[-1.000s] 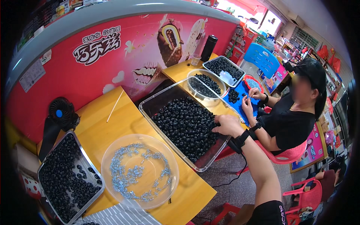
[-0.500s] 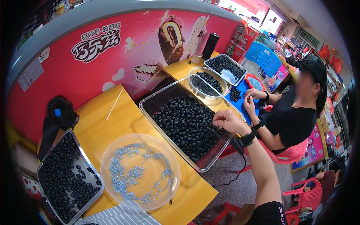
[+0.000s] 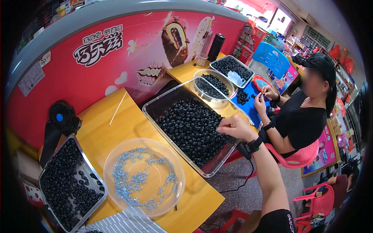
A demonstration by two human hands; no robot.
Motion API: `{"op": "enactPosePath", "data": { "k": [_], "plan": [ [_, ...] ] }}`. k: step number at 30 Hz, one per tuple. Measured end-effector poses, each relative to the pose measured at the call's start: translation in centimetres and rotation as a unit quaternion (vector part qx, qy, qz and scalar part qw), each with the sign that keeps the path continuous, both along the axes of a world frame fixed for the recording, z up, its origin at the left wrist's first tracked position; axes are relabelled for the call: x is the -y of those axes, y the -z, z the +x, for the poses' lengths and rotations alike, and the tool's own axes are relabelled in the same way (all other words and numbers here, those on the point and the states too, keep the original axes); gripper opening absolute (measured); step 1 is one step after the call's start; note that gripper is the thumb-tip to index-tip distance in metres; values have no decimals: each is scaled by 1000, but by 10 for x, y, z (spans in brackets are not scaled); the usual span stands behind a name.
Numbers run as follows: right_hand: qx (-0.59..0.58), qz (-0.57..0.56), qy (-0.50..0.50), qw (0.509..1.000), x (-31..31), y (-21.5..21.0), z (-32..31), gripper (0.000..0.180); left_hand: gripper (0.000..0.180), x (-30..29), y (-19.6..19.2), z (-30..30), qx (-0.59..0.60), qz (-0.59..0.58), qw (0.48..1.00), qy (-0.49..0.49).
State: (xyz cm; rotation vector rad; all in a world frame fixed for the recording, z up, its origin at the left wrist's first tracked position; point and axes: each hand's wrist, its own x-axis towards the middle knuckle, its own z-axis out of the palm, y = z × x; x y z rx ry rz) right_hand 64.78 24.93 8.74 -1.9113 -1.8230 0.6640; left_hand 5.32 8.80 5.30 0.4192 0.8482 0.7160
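Left head-worn fisheye, looking down and forward, from above the yellow table (image 3: 134, 120), fairly near; rim darkened

The right hand (image 3: 237, 127), over the right end of the clear bin (image 3: 216, 162), hides its own grip; whether it pinches one of the black pieces (image 3: 190, 128) cannot be told. The lower picture edge cuts off the black sleeve (image 3: 274, 223) and the striped cloth (image 3: 120, 223), partly covered by the round tub (image 3: 158, 171) at the surface's (image 3: 198, 198) near edge. Whatever the co-worker's hand (image 3: 269, 93) holds is too small to make out.
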Motion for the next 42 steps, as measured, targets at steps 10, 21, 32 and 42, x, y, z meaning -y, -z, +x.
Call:
{"op": "enactPosePath", "data": {
  "k": [10,21,32,42],
  "plan": [
    [138,-56,-34,988,-7,12,1,21,15,0,4,1,24,9,1000,5],
    [55,295,258,918,4,28,1,11,17,0,1,5,20,22,1000,-2],
    [-2,334,281,900,3,33,6,9,28,0,7,4,52,67,996,17],
    [-33,320,298,899,2,35,8,7,18,2,12,-7,16,35,999,31]
  ]
}}
